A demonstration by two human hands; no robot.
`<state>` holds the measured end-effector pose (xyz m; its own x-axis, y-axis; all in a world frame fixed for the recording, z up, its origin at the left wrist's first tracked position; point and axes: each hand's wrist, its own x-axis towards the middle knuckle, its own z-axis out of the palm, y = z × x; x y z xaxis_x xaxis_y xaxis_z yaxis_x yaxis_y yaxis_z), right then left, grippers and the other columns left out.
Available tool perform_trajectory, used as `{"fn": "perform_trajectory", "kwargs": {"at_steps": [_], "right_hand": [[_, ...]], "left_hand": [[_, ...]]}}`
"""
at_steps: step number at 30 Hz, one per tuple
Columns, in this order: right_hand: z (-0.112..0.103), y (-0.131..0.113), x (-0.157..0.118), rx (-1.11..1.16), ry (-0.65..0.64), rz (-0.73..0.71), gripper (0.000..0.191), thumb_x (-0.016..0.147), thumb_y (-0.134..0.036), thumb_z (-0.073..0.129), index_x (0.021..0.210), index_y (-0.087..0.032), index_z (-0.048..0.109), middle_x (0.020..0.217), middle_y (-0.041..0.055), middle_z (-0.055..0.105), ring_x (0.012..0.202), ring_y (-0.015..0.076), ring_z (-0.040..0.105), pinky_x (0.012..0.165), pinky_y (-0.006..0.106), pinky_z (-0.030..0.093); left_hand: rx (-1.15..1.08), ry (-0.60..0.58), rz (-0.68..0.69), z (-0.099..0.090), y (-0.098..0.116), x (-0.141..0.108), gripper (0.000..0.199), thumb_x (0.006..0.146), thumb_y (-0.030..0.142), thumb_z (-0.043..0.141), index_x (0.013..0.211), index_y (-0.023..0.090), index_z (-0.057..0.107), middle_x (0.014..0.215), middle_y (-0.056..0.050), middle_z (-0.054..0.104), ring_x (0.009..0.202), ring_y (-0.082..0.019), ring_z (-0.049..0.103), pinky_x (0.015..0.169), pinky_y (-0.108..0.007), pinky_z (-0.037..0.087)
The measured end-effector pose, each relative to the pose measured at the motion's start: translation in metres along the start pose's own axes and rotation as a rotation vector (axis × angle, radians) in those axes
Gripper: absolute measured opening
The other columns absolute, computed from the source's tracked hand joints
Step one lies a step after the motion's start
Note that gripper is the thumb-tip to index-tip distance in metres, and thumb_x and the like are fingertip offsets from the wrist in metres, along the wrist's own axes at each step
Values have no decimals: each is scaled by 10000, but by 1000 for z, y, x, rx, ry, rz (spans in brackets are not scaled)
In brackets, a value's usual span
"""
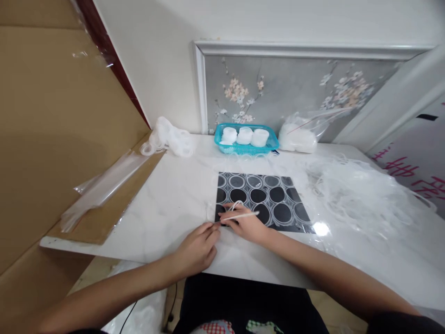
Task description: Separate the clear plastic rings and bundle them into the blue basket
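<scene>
A black sheet (257, 195) printed with rows of grey-ringed circles lies flat on the white table. My right hand (243, 222) rests over its lower left part, its fingers closed on a thin white strip (245, 215) that sticks out to the right. A small white loop (238, 204) shows by those fingers. My left hand (199, 246) is just left of the sheet's lower corner, its thumb and forefinger pinched together and meeting the right fingertips. What the left fingertips pinch is too small to name.
At the back stands a blue basket (250, 148) with white rolls, beside a plastic bag (299, 134) of white material. White rings (361, 195) are heaped at the right. Further left are a white bundle (174, 139), clear plastic sleeves (104, 185) and cardboard (62, 116).
</scene>
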<state>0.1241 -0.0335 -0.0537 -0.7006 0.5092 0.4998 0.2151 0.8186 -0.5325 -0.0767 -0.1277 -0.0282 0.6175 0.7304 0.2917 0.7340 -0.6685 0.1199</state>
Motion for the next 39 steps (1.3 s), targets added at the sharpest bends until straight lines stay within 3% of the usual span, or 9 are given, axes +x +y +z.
{"fn": "perform_trajectory", "kwargs": {"at_steps": [3, 8, 9, 12, 15, 18, 21, 27, 39], "right_hand": [[-9, 12, 18, -106, 12, -120, 160, 924, -169, 572, 917, -193, 730, 944, 89, 783, 1014, 243, 704, 885, 357, 557], [-60, 40, 62, -196, 548, 348, 399, 1008, -307, 364, 911, -168, 725, 917, 146, 765, 883, 280, 709, 822, 425, 544], [-68, 40, 59, -185, 571, 379, 374, 1001, -332, 394, 919, -180, 726, 942, 137, 766, 907, 284, 707, 840, 434, 540], [-75, 27, 25, -69, 430, 359, 236, 950, -348, 533, 897, -244, 738, 964, 75, 775, 959, 271, 704, 897, 439, 534], [-63, 6, -20, 87, 235, 393, 188, 921, -321, 589, 833, -264, 745, 903, 47, 776, 949, 267, 708, 913, 455, 532], [-53, -6, -41, 178, 147, 452, 149, 895, -294, 624, 830, -254, 751, 887, 48, 775, 969, 273, 700, 914, 459, 518], [-50, -6, -43, 216, 144, 436, 139, 896, -283, 625, 862, -245, 754, 882, 52, 770, 978, 274, 681, 901, 452, 506], [-50, 0, -41, 214, 118, 408, 124, 885, -297, 649, 884, -237, 757, 893, 54, 762, 939, 259, 650, 872, 431, 512], [-48, -1, -41, 47, 27, 327, 176, 932, -260, 585, 944, -267, 761, 957, 41, 786, 1028, 284, 634, 960, 503, 477]], "left_hand": [[-71, -22, -31, -1, 0, 1, 212, 794, 65, 489, 978, 138, 566, 1146, -138, 671, 1072, -258, 592, 931, -368, 569], [-104, 26, -5, 0, -6, -3, 245, 826, 70, 470, 1046, 127, 562, 1208, -139, 666, 1166, -258, 558, 943, -356, 569], [-99, 27, 15, -1, -8, -4, 242, 840, 72, 463, 1054, 124, 565, 1205, -138, 670, 1168, -254, 562, 949, -355, 567], [-41, 16, 88, -4, -11, -1, 213, 900, 97, 445, 1061, 123, 580, 1218, -139, 668, 1159, -247, 584, 991, -382, 547], [49, -33, 211, -6, -6, 12, 232, 943, 125, 425, 1091, 101, 602, 1283, -154, 640, 1180, -254, 587, 1045, -405, 507], [133, -146, 305, -5, 3, 29, 248, 943, 140, 427, 1080, 71, 622, 1348, -189, 597, 1187, -274, 580, 1041, -405, 492], [168, -234, 308, -2, 10, 41, 263, 938, 156, 434, 1091, 52, 621, 1326, -209, 599, 1149, -283, 586, 1002, -395, 492], [137, -282, 258, 1, 12, 46, 269, 930, 154, 436, 1136, 79, 592, 1381, -179, 561, 1154, -267, 570, 1022, -389, 446], [5, -215, 229, 8, 8, 45, 315, 895, 117, 459, 1173, 48, 592, 1356, -190, 572, 1191, -286, 535, 1048, -428, 460]]}}
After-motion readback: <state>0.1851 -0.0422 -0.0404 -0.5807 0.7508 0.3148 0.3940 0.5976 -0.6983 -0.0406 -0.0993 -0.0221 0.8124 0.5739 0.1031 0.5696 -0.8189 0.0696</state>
